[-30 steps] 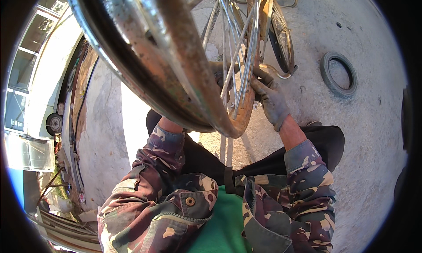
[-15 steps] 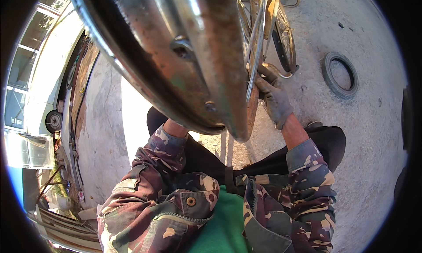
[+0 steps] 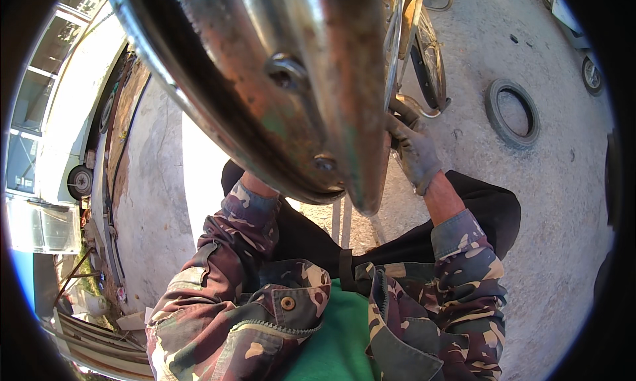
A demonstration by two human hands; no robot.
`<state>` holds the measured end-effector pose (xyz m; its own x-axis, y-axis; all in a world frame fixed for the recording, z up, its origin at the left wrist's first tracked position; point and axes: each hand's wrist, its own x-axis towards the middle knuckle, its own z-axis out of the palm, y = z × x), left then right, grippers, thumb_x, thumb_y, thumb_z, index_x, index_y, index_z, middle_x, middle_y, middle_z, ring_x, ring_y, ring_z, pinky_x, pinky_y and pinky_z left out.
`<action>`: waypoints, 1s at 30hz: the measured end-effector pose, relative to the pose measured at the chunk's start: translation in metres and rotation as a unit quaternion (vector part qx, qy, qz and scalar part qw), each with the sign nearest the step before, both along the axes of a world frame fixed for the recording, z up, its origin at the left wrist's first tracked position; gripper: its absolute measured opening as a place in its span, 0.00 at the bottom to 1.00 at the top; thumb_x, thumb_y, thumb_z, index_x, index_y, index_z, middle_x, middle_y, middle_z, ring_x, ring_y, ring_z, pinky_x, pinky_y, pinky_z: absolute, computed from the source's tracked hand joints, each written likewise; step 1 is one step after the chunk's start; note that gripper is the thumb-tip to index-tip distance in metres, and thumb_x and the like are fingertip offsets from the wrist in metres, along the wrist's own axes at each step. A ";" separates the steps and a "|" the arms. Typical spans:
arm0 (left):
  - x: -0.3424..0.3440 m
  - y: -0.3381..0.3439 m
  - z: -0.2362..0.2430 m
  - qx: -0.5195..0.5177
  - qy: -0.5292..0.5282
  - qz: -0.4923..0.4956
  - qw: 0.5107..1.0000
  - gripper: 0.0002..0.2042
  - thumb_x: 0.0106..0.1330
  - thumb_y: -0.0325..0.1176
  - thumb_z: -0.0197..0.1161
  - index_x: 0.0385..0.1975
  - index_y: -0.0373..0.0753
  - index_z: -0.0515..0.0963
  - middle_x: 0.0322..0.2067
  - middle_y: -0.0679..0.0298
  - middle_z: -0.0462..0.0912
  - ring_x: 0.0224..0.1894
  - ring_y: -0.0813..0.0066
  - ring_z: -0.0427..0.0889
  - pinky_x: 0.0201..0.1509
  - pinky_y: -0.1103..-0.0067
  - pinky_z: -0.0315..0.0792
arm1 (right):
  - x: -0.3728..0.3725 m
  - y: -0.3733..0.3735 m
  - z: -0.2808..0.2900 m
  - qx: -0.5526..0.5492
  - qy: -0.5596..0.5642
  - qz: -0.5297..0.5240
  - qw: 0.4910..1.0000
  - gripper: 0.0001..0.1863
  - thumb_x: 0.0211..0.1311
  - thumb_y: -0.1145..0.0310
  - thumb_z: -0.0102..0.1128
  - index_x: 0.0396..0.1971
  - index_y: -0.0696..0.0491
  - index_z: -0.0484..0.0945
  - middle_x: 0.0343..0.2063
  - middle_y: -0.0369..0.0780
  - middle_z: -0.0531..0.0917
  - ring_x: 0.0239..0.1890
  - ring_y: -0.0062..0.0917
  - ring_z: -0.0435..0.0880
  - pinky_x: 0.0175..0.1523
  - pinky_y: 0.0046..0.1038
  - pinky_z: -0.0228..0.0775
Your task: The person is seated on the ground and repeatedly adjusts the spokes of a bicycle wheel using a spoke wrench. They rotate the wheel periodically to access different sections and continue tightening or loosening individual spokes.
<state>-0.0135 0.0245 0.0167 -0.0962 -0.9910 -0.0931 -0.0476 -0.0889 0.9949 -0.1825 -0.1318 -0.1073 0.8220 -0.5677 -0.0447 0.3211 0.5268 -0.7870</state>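
Note:
A large rusty chrome bicycle wheel rim point(image 3: 252, 109) fills the upper middle, very close to the camera and tilted, hiding most of its spokes. My right hand point(image 3: 414, 149), in a grey glove, has its fingers curled on the wheel at the rim's right side, beside thin metal spokes; the fingertips are partly hidden. My left hand is hidden behind the rim; only its wrist point(image 3: 258, 185) and camouflage sleeve point(image 3: 238, 222) show below it. Behind the wheel stands a rusty bicycle frame with another spoked wheel point(image 3: 430, 63).
A loose grey tyre point(image 3: 500, 136) lies on the concrete at right. A light vehicle with a small wheel point(image 3: 591, 76) shows at the upper right edge. Along the left are a white wall with windows point(image 3: 33, 103), another small wheel point(image 3: 80, 181) and stacked long boards point(image 3: 106, 344).
The rim has swung rightward and closer, covering the spokes that showed earlier. My right hand stays on the wheel, slightly shifted. A light vehicle has appeared at the upper right edge.

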 end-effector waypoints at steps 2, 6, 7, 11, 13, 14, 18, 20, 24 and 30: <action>0.001 -0.002 0.000 0.002 0.005 -0.012 1.000 0.33 0.71 0.43 0.69 0.68 0.25 0.70 0.42 0.61 0.84 0.40 0.78 0.82 0.44 0.81 0.75 | 0.001 -0.001 -0.003 0.012 -0.003 0.001 1.000 0.26 0.73 0.69 0.66 0.68 0.56 0.72 0.50 0.38 0.85 0.46 0.20 0.87 0.49 0.26 0.86; 0.001 -0.005 0.012 0.005 -0.004 -0.038 0.999 0.33 0.72 0.43 0.69 0.69 0.25 0.70 0.43 0.61 0.84 0.41 0.77 0.82 0.45 0.81 0.75 | 0.004 0.004 0.005 0.030 -0.005 -0.009 0.999 0.26 0.74 0.71 0.65 0.68 0.56 0.71 0.50 0.39 0.84 0.46 0.21 0.88 0.48 0.26 0.86; 0.001 -0.009 0.013 0.002 -0.001 -0.054 0.999 0.33 0.72 0.43 0.68 0.69 0.25 0.69 0.43 0.61 0.84 0.42 0.77 0.82 0.45 0.81 0.75 | 0.002 0.002 0.001 0.015 0.011 0.000 1.000 0.26 0.74 0.72 0.64 0.69 0.56 0.70 0.51 0.39 0.84 0.48 0.22 0.87 0.50 0.27 0.86; 0.001 -0.018 0.029 0.007 0.025 -0.118 0.993 0.34 0.72 0.44 0.68 0.69 0.25 0.69 0.44 0.61 0.84 0.43 0.77 0.82 0.47 0.80 0.75 | 0.008 0.006 -0.001 0.049 -0.026 -0.002 0.998 0.30 0.71 0.75 0.66 0.70 0.58 0.67 0.51 0.40 0.83 0.50 0.25 0.86 0.55 0.27 0.83; 0.002 -0.017 0.033 0.057 0.042 -0.128 0.989 0.26 0.76 0.37 0.65 0.70 0.32 0.73 0.52 0.61 0.84 0.53 0.76 0.82 0.60 0.77 0.74 | -0.004 0.004 0.006 0.053 0.017 -0.017 0.998 0.31 0.70 0.75 0.67 0.70 0.58 0.67 0.50 0.40 0.83 0.50 0.24 0.86 0.55 0.28 0.82; 0.003 -0.019 0.034 0.057 0.046 -0.132 0.988 0.27 0.74 0.38 0.67 0.69 0.32 0.73 0.52 0.60 0.85 0.53 0.76 0.82 0.60 0.77 0.74 | -0.005 0.003 0.006 0.053 0.013 -0.018 0.998 0.31 0.70 0.75 0.67 0.70 0.58 0.67 0.50 0.40 0.83 0.50 0.24 0.86 0.54 0.27 0.82; -0.001 -0.011 0.025 0.024 0.038 -0.059 0.997 0.29 0.66 0.42 0.76 0.60 0.27 0.78 0.44 0.57 0.87 0.44 0.72 0.86 0.47 0.76 0.79 | 0.001 0.008 -0.002 0.041 0.016 -0.009 0.999 0.31 0.74 0.69 0.66 0.72 0.57 0.66 0.57 0.39 0.80 0.56 0.22 0.83 0.59 0.27 0.79; -0.011 -0.010 0.022 0.003 0.030 -0.014 0.999 0.30 0.64 0.45 0.78 0.55 0.24 0.79 0.40 0.56 0.88 0.37 0.70 0.87 0.40 0.77 0.81 | 0.004 0.008 0.001 0.046 0.001 -0.018 0.999 0.29 0.75 0.71 0.64 0.71 0.57 0.67 0.54 0.38 0.82 0.53 0.21 0.83 0.57 0.26 0.79; -0.021 -0.007 0.027 -0.022 0.003 0.039 0.999 0.27 0.61 0.45 0.80 0.51 0.29 0.83 0.41 0.59 0.89 0.40 0.74 0.86 0.45 0.76 0.80 | -0.002 0.012 0.004 0.065 -0.004 -0.030 0.997 0.28 0.75 0.73 0.63 0.70 0.58 0.68 0.50 0.38 0.82 0.49 0.20 0.83 0.56 0.24 0.79; 0.016 -0.003 -0.031 -0.041 0.004 0.054 0.998 0.26 0.61 0.40 0.80 0.55 0.33 0.82 0.49 0.59 0.86 0.48 0.71 0.84 0.53 0.73 0.79 | 0.006 0.020 0.011 0.044 0.002 -0.034 0.998 0.28 0.77 0.71 0.61 0.72 0.59 0.65 0.51 0.42 0.82 0.47 0.23 0.85 0.52 0.26 0.81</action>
<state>0.0024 0.0211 -0.0138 0.0106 -0.9999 -0.0108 -0.0337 -0.0112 0.9994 -0.1770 -0.1114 -0.0962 0.7820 -0.6153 -0.0991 0.3556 0.5711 -0.7399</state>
